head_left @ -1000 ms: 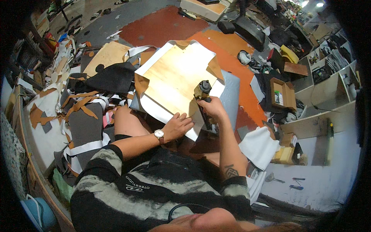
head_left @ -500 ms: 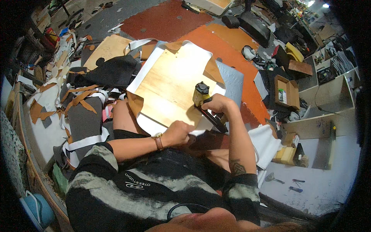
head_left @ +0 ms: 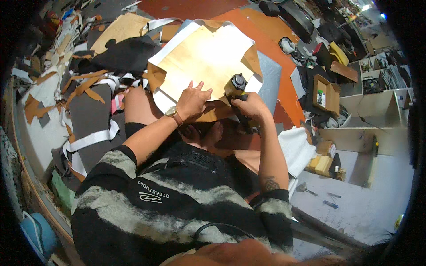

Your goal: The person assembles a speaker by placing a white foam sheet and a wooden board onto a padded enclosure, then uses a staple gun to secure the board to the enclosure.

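A plywood panel lies in front of me, with white-and-tan upholstery material around its edges, partly folded over the wood. My left hand rests on the panel's near left part, fingers spread, palm down by the near edge. A watch circles that wrist. In my right hand is a staple gun with a black round cap. Its head stands at the panel's near right edge; my hand hides much of its body.
Grey padded pieces and leather scraps lie to my left. At the right are an open cardboard box, yellow foam blocks and a white folded sheet. A blue-grey sheet lies beside the panel.
My left hand has gone from closed at the near edge to spread out farther up on the panel. The near edge's material is now folded inward. The staple gun has shifted slightly forward and right.
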### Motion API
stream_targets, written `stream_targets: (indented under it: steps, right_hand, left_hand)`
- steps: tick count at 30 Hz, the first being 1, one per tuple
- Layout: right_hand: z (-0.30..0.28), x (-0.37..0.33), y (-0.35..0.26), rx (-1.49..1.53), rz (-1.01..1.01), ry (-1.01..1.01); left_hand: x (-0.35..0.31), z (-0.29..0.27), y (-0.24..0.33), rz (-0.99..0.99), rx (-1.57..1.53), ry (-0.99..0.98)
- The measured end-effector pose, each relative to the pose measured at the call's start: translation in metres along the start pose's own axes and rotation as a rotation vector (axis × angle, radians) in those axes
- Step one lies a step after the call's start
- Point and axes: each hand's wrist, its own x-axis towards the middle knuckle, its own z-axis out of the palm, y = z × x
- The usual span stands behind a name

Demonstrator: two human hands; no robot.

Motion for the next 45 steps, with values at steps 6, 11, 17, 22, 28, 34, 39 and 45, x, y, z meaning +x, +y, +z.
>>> stream_targets:
  steps: [6,11,17,22,28,34,39,45]
  right_hand:
    - [0.031,-0.090,0.010,0.518,0.015,0.144]
    - [0.074,-0.111,0.016,0.563,-0.057,0.121]
    - [0.092,-0.096,-0.005,0.270,0.003,0.138]
    - [0.105,-0.085,0.013,0.316,-0.051,0.203]
    - [0.080,-0.134,0.049,0.788,0.115,0.288]
    - [0.111,-0.170,0.135,1.329,0.202,0.438]
    - [0.139,-0.170,0.178,1.661,0.126,0.409]
    - [0.148,-0.159,0.188,1.667,0.170,0.397]
  left_hand:
    - [-0.007,0.016,-0.005,0.008,0.003,0.099]
    - [-0.004,0.013,-0.004,-0.009,0.009,0.058]
    - [-0.004,0.015,-0.004,-0.010,0.015,0.054]
    - [-0.004,0.018,0.000,0.024,0.051,0.038]
    - [-0.004,-0.011,-0.002,-0.001,0.030,-0.089]
    - [-0.025,-0.040,-0.056,0.106,-0.240,-0.254]
    - [-0.056,-0.093,-0.168,0.010,-0.248,-0.248]
    - [-0.029,-0.141,-0.159,-0.514,0.222,0.406]
